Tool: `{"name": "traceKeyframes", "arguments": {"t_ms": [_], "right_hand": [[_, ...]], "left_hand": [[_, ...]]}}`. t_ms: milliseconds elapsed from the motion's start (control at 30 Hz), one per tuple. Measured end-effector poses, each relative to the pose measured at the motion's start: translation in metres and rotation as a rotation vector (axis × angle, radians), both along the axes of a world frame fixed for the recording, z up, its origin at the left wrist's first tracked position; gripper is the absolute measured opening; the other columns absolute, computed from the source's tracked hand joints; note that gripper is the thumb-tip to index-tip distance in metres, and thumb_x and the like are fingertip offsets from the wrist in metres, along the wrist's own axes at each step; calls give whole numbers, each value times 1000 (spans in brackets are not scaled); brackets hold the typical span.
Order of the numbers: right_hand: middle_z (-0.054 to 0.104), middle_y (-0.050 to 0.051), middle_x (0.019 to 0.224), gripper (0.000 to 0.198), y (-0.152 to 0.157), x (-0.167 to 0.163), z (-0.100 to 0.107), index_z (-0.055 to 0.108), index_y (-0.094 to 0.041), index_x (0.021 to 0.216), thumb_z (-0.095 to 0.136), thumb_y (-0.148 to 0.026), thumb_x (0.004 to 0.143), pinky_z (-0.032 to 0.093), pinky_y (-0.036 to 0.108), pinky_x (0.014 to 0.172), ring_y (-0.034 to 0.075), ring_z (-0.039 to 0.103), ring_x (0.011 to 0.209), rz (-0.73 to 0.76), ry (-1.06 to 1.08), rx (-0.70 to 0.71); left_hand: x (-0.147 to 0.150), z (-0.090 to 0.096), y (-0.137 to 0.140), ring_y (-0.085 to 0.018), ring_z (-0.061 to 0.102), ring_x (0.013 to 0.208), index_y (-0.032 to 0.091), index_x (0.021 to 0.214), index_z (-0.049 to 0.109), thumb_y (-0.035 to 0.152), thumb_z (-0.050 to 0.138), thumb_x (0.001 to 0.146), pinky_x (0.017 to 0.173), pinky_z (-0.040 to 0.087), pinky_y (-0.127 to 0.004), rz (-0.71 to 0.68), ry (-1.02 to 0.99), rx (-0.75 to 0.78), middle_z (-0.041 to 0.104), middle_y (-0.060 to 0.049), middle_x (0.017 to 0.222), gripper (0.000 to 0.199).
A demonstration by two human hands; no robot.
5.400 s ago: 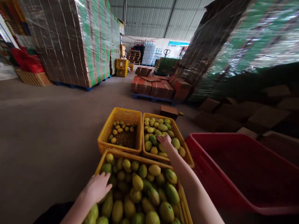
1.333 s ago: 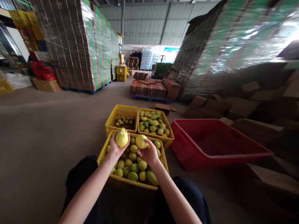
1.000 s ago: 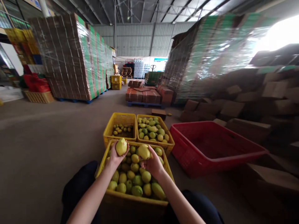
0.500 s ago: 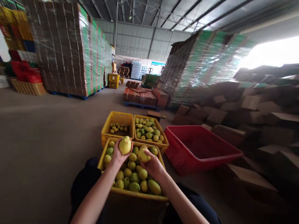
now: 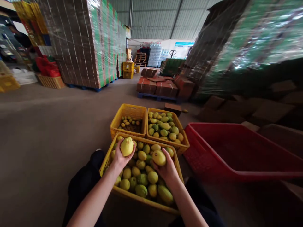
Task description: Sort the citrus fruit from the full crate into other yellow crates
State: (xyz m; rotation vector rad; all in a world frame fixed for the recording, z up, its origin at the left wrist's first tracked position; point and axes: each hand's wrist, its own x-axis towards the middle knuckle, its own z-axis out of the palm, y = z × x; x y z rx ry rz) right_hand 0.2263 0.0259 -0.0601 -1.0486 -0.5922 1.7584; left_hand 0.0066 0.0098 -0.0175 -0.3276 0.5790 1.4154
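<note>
My left hand (image 5: 121, 159) is wrapped round a yellow lemon (image 5: 127, 147) with a knobbly top end. In my right hand (image 5: 167, 167) sits another lemon (image 5: 159, 157), its round end with a small brown spot turned upward. Both hands are above the near yellow crate (image 5: 144, 202), which is filled with yellow and green lemons (image 5: 142, 179). Parts of the fruit in that crate are hidden under my hands and forearms.
Beyond stand a yellow crate (image 5: 129, 108) with a few small fruits and a fuller lemon crate (image 5: 186, 146). A red bin (image 5: 220, 164) is at the right. Boxes on a blue pallet (image 5: 157, 97) and wrapped stacks (image 5: 75, 44) rise behind. A person (image 5: 22, 37) is at far left.
My right hand has moved to the right with its lemon, away from the left hand, and the lemon has turned. The view has swung left and down. The left hand keeps its lemon.
</note>
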Motion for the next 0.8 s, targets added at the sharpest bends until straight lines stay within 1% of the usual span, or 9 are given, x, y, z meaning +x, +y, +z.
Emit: {"name": "traceKeyframes", "arguments": {"t_ms": [67,133,200,300,433,533,633,700,800], "right_hand": [[73,2,73,35,-3,-6,5,63,-25,90,83,-51,78,42,24,38,20,68,59,-49,30,-83],[74,2,75,35,-6,-14,12,65,-24,91,86,-47,77,49,25,43,20,70,63,-66,55,-103],[73,2,76,35,-9,-22,19,66,-24,88,90,-44,73,54,26,49,19,69,65,-51,49,-34],[70,0,77,32,-14,-30,25,66,-25,83,93,-39,71,56,28,51,18,67,66,0,-5,90],[71,1,78,29,-19,-36,22,67,-26,88,88,-42,76,55,29,49,19,68,63,110,-8,104],[70,2,69,33,-18,-36,16,64,-24,84,84,-50,77,50,28,43,17,64,52,138,-17,35],[68,3,63,35,-15,-34,10,64,-22,82,79,-53,81,46,26,40,18,63,50,109,-40,-48],[70,3,68,32,-14,-32,8,66,-22,86,81,-50,80,46,24,42,18,66,55,61,-50,-62],[72,2,77,31,-15,-32,10,68,-23,90,84,-48,79,46,23,44,17,66,63,67,-10,24]], "left_hand": [[6,-1,3,-22,76,72,13,110,71,29,53,101,61,64,-31,-68,38,-7,76,-9,81,26],[11,-1,6,-22,74,66,11,109,70,28,50,101,54,62,-30,-118,85,-6,76,-12,81,28],[16,-1,8,-22,73,62,11,110,70,28,46,102,50,60,-29,-139,114,-1,76,-12,82,30],[21,-4,9,-22,75,63,13,115,68,26,42,103,51,61,-30,-157,143,-5,77,-11,84,31],[20,-10,9,-24,77,71,13,124,66,30,51,102,57,63,-31,-186,152,-12,76,-10,84,31],[17,-9,8,-25,78,78,12,129,63,36,51,104,64,65,-32,-206,129,-24,76,-12,87,38],[14,-3,6,-26,79,84,12,133,62,39,48,105,66,66,-33,-220,127,10,78,-14,95,41],[12,2,4,-26,79,84,13,131,63,38,50,104,64,65,-33,-233,138,35,78,-14,98,39],[7,6,0,-24,78,76,15,119,67,38,55,101,61,64,-31,-223,179,31,78,-12,93,31]]}}
